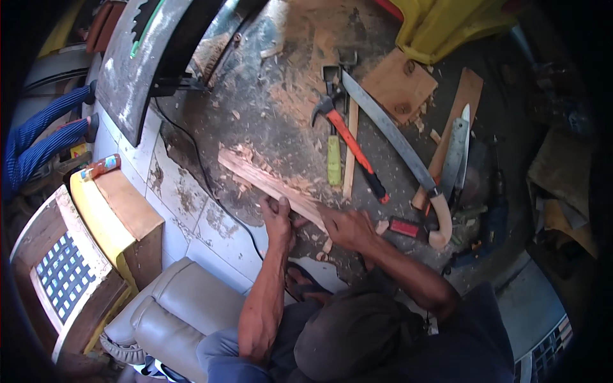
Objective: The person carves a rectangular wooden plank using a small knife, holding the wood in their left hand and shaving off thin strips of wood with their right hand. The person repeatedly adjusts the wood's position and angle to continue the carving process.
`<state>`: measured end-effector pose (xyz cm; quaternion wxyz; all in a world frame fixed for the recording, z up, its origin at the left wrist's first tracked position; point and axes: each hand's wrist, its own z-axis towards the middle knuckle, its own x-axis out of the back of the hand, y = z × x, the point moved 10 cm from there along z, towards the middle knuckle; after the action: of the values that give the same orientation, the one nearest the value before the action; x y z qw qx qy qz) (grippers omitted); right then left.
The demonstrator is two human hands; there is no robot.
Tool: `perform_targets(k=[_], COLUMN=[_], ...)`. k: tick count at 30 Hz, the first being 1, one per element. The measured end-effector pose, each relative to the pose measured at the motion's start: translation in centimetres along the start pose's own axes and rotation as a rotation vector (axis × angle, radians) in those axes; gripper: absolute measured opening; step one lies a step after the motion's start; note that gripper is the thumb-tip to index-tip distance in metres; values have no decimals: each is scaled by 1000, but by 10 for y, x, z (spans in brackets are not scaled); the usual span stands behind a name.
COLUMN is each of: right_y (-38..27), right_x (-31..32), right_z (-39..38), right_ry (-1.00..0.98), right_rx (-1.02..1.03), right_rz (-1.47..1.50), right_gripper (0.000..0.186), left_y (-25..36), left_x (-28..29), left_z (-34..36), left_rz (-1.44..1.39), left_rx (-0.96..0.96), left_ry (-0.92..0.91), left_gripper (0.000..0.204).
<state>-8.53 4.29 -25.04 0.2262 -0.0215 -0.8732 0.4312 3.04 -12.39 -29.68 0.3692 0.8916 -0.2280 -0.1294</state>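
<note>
A long, pale reddish wooden strip (268,182) lies slantwise before me, its far end toward the upper left among curled shavings. My left hand (278,220) is closed at the strip's near edge, thumb up against it. At the strip's near end, my right hand (350,228) has its fingers bent over the wood; whether anything else sits beneath them is hidden. Beyond the hands lie a claw hammer (348,137) with an orange and black handle and a tool with a yellow-green handle (333,161). A small red block (403,227) rests right of my right hand.
To the right are a curved machete (389,127), knives (454,156), a blue power drill (493,226) and wooden boards (401,83). A black cable (198,150) crosses the floor at left. Padded grey seating (175,303) stands lower left, yellow plastic furniture (447,25) at the top.
</note>
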Motion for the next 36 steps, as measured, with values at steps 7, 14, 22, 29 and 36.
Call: perform_targets(k=[7,14,22,29,36], right_y=[-3,-25,6,-33,-113], right_x=[-5,7,57,125,165], right_z=[12,19,-3,-60,-76], right_ry=[11,-76,98,267,175], right_rx=[10,-45,-46,10,61], right_rz=[-15,-45,143,195,254], right_gripper=[44,30,42,58,41], left_y=[-8,-6,14,108,226], left_x=[8,13,-5,-2,-43], left_z=[-4,-2,6,-29,-149], left_rz=[7,30,166,239,84], left_rx=[7,-22,90,66,-136], left_ry=[21,60,32,-190,-569], left_gripper=[52,49,45,33,50])
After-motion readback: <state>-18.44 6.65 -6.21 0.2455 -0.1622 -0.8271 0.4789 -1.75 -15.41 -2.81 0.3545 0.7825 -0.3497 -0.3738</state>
